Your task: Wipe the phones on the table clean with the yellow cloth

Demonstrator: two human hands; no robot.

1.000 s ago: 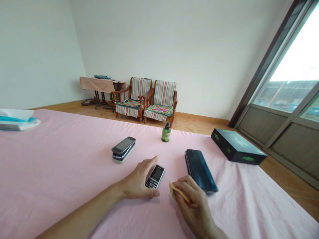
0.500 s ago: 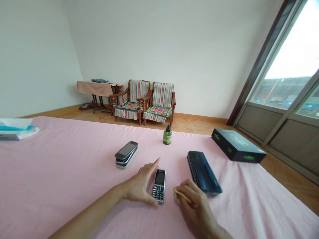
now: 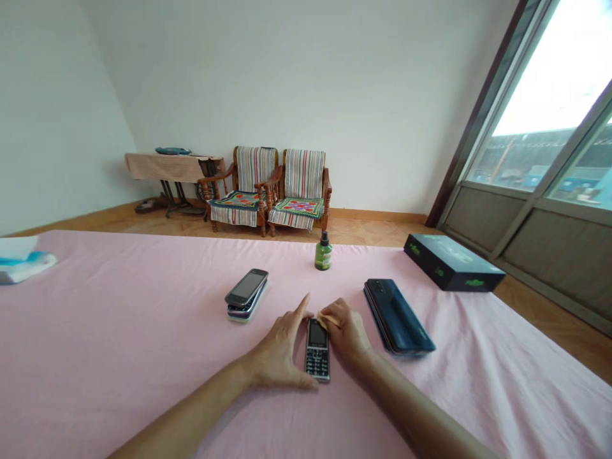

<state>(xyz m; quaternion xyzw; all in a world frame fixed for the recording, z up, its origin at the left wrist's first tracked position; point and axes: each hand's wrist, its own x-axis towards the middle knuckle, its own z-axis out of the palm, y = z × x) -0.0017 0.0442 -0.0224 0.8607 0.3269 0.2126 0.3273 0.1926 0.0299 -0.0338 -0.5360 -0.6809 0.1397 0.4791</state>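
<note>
A small keypad phone (image 3: 317, 352) lies face up on the pink cloth (image 3: 119, 331). My left hand (image 3: 283, 350) rests flat against its left side, fingers stretched out and touching it. My right hand (image 3: 345, 333) is closed on a small yellow cloth (image 3: 327, 319) and presses it at the phone's top end.
A stack of small phones (image 3: 247, 293) lies to the left, a stack of dark blue smartphones (image 3: 398, 315) to the right. A green spray bottle (image 3: 324, 252) stands behind. A black box (image 3: 452, 270) sits far right, a tissue pack (image 3: 21, 264) at the left edge. Two chairs (image 3: 270, 191) stand by the wall.
The keypad phone has turned to lie straight toward me. My right hand moved left and forward with the yellow cloth onto the phone's top. The view shifted slightly.
</note>
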